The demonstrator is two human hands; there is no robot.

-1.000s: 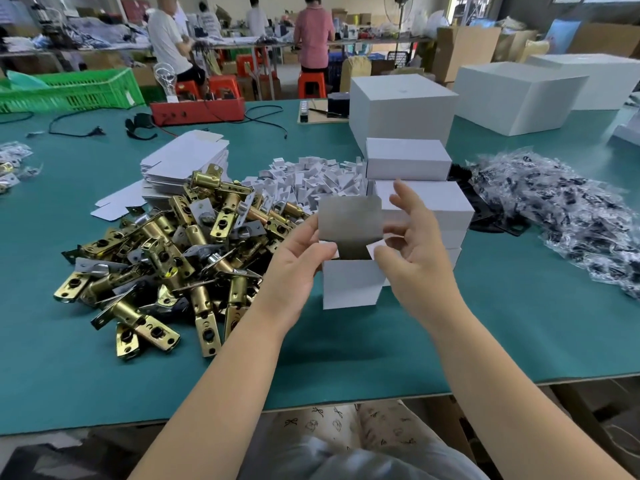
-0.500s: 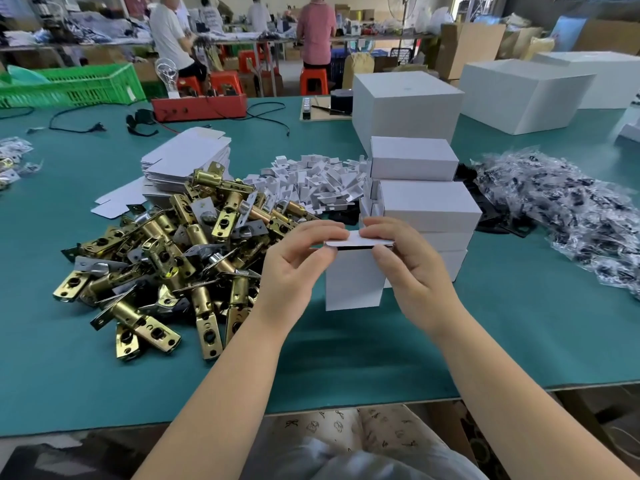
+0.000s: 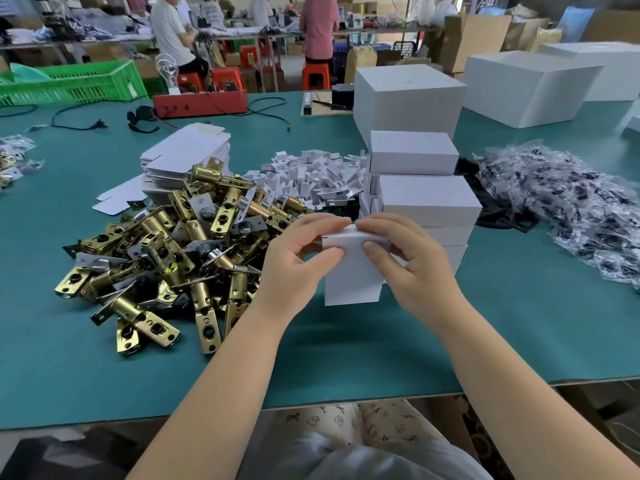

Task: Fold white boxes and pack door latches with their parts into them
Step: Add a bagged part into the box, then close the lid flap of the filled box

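Head view. A small white box (image 3: 351, 271) stands upright on the green table (image 3: 346, 358), just below centre of frame and touching the near face of a stack of closed white boxes (image 3: 427, 199) at its 1 o'clock. The left hand (image 3: 294, 268) and right hand (image 3: 412, 268) both grasp the box's top end, fingers curled over the lid, thumbs on the near face.

Step in hand, by judgement: closing the top flap. To do it well, keep the thumbs bracing the front panel so the walls stay square, then press evenly along the whole lid edge so the tuck tab slides inside without buckling; the tab itself is hidden.

Orientation: the box's long axis runs vertical, closing end towards 12 o'clock, broad face towards the camera.

The heap of brass door latches (image 3: 166, 258) lies at 9 o'clock, near the left hand. Bagged parts (image 3: 571, 209) lie at 2 o'clock, well apart.
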